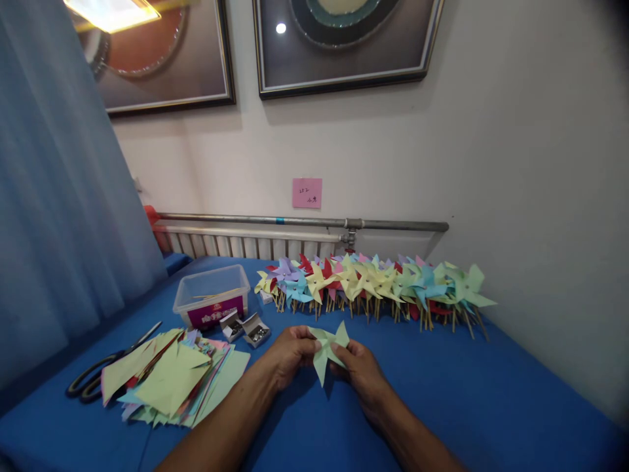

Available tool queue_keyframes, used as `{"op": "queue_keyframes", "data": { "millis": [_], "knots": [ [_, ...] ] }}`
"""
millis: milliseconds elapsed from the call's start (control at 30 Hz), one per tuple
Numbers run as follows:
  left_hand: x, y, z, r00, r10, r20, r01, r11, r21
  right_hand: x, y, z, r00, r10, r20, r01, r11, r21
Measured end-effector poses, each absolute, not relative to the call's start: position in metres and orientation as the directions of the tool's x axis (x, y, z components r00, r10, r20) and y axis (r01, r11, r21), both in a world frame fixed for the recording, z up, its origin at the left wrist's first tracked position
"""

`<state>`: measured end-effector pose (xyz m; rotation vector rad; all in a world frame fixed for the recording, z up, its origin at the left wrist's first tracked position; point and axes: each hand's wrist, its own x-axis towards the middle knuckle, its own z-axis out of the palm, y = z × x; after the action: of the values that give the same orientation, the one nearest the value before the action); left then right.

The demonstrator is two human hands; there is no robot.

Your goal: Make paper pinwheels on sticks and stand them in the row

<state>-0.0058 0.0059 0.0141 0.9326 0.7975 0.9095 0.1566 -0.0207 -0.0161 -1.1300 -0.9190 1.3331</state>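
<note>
Here, left hand (289, 354) and right hand (361, 370) both pinching green pinwheel (327, 347), near side of pinwheel row (373, 285); paper stack (171, 380) left.

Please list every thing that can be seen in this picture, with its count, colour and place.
folded paper pinwheel: one, pale green, held between both hands
finished pinwheels: many, mixed colours, row along the wall
cut paper sheets: a pile, mostly green, front left
scissors: one, black handles, left of the pile
plastic box: one, clear with purple label, behind the pile
small boxes: two, open, beside the plastic box
pink note: one, on the wall
table: blue cover
left hand: grip on the pinwheel
right hand: grip on the pinwheel
</note>
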Motion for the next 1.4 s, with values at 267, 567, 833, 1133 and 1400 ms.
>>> {"op": "queue_keyframes", "data": {
  "millis": [267, 567, 833, 1133, 1400],
  "knots": [
    [-0.008, 0.008, 0.014, 0.421, 0.889, -0.177, -0.295, 0.319, 0.901, 0.155, -0.024, -0.012, 0.048, 0.992, -0.115, -0.282, -0.097, -0.954],
    [-0.009, 0.013, 0.010, 0.394, 0.894, -0.215, -0.304, 0.347, 0.887, 0.155, -0.025, -0.011, 0.076, 0.988, -0.136, -0.326, -0.104, -0.940],
    [-0.004, 0.008, 0.007, 0.444, 0.881, -0.163, -0.307, 0.321, 0.896, 0.152, -0.021, -0.013, 0.110, 0.985, -0.133, -0.262, -0.100, -0.960],
    [0.004, 0.002, 0.009, 0.368, 0.920, -0.137, -0.304, 0.258, 0.917, 0.151, -0.021, -0.014, 0.074, 0.995, -0.062, -0.171, -0.049, -0.984],
    [0.008, 0.005, 0.001, 0.262, 0.958, -0.120, -0.307, 0.201, 0.930, 0.151, -0.025, -0.009, 0.026, 0.999, -0.047, -0.164, -0.043, -0.985]
  ]
}}
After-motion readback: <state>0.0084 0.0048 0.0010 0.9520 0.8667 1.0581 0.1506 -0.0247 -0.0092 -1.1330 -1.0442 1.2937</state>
